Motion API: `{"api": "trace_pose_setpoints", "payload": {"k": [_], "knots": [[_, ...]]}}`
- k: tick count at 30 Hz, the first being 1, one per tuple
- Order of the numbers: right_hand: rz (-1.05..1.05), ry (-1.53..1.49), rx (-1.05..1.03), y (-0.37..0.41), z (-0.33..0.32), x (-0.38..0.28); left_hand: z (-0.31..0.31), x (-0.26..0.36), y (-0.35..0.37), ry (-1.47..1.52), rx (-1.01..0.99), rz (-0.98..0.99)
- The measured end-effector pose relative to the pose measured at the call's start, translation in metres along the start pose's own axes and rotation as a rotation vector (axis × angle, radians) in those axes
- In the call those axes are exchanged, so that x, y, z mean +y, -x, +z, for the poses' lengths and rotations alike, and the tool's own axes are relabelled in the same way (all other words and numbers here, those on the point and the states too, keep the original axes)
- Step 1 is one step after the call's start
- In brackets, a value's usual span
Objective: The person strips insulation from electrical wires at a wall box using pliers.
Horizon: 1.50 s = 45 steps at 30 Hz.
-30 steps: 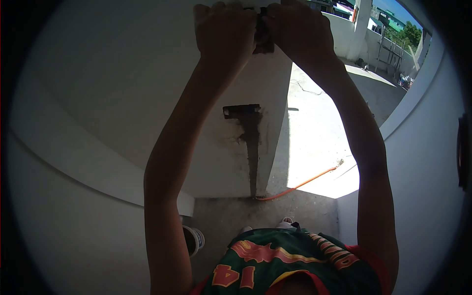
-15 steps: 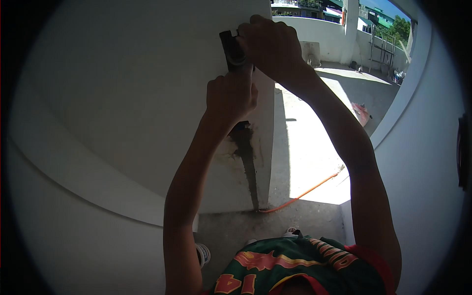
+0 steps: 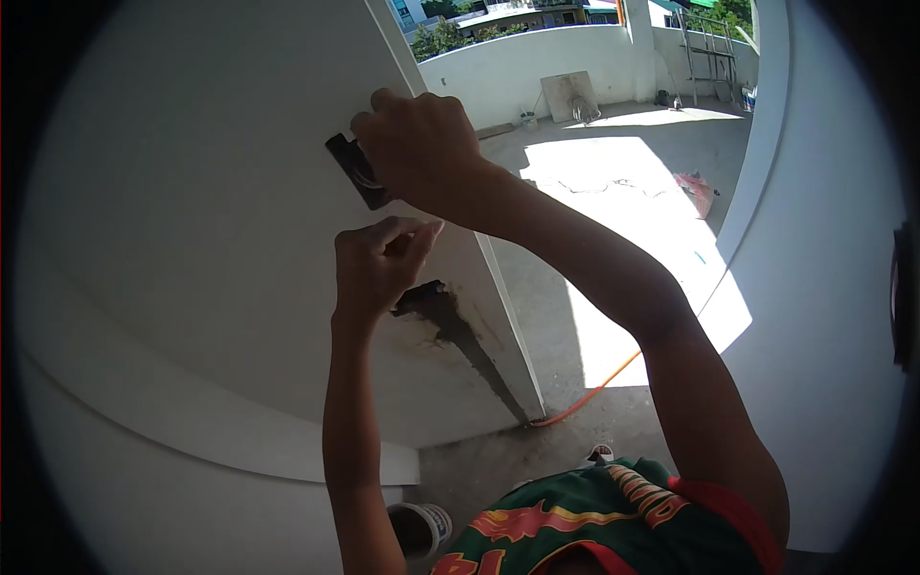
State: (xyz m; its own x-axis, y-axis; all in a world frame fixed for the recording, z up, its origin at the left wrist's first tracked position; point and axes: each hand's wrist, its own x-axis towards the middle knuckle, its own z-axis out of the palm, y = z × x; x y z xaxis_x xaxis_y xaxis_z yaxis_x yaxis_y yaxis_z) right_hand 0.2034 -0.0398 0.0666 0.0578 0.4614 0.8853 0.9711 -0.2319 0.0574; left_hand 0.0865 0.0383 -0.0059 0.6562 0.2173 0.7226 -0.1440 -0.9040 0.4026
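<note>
My right hand (image 3: 422, 149) is closed on a dark, flat object (image 3: 359, 172) held against or close to the pale wall (image 3: 230, 192). Just below it is my left hand (image 3: 379, 264), its fingers curled and the thumb near the fingertips; whether anything lies between them is too small to tell. Under my left hand a dark box-like opening (image 3: 420, 295) sits in the wall, and a rough grey filled strip (image 3: 474, 355) runs from it down to the floor.
An orange hose or conduit (image 3: 599, 388) leaves the wall's foot. A bucket (image 3: 422, 527) stands by my feet at lower left. Through the doorway are a board (image 3: 570, 96), a metal frame (image 3: 709, 53) and a reddish bag (image 3: 695, 195).
My view has turned, so the wall and doorway appear shifted. Both hands appear lower and further left. My left hand has come away from the dark object, which stays in my right hand.
</note>
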Motion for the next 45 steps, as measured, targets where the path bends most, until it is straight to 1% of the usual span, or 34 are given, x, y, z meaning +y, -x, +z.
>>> {"api": "trace_pose_setpoints", "payload": {"k": [1,2,4,5,8,12,14,17,21,24,26,27,30,32,35,38,41,45], "knots": [[0.001,-0.026,0.010,-0.002,0.001,0.004,-0.006,-0.007,0.005,-0.077,0.037,0.062],[0.002,-0.049,0.021,-0.004,0.003,0.006,-0.012,-0.008,0.007,-0.101,0.133,0.071],[0.012,-0.074,-0.025,-0.007,0.001,0.008,-0.024,-0.009,0.006,-0.142,0.314,0.104],[0.021,-0.078,-0.050,-0.009,0.000,0.009,-0.032,-0.009,0.003,-0.160,0.366,0.069],[0.010,-0.075,-0.045,-0.010,-0.004,0.007,-0.051,0.002,-0.014,-0.451,0.436,0.165],[-0.024,-0.054,-0.014,-0.008,-0.005,0.005,-0.054,-0.001,-0.035,-0.820,0.508,0.372],[-0.080,-0.026,0.023,-0.006,-0.005,0.005,-0.052,-0.005,-0.043,-0.869,0.496,0.361],[-0.113,-0.022,0.014,-0.004,-0.008,0.003,-0.047,-0.003,-0.047,-0.895,0.468,0.359],[-0.082,0.109,0.009,0.003,-0.002,-0.008,-0.041,-0.007,-0.054,-0.939,0.416,0.338],[-0.044,0.152,0.032,0.004,0.004,-0.014,-0.036,0.002,-0.061,-1.020,0.372,0.188],[-0.025,0.175,0.043,0.005,0.003,-0.017,-0.034,0.001,-0.061,-0.988,0.468,0.205],[-0.011,0.147,0.023,0.006,0.002,-0.017,-0.034,0.000,-0.061,-0.975,0.514,0.215],[0.026,0.099,-0.014,0.009,-0.003,-0.012,-0.028,0.001,-0.041,-0.982,0.565,0.173],[0.049,0.114,-0.034,0.013,-0.003,-0.014,-0.024,0.001,-0.036,-1.016,0.555,0.165],[0.054,-0.041,0.028,0.014,-0.001,-0.008,-0.026,0.008,-0.039,-1.004,0.532,0.163],[0.049,-0.100,0.059,0.019,-0.010,-0.011,-0.029,0.015,-0.047,-0.998,0.512,0.161],[0.072,-0.103,0.054,0.021,-0.014,-0.008,-0.025,0.012,-0.053,-1.087,0.466,0.142],[0.066,0.011,0.034,0.018,0.000,-0.017,-0.019,0.006,-0.072,-1.212,0.415,0.140]]}}
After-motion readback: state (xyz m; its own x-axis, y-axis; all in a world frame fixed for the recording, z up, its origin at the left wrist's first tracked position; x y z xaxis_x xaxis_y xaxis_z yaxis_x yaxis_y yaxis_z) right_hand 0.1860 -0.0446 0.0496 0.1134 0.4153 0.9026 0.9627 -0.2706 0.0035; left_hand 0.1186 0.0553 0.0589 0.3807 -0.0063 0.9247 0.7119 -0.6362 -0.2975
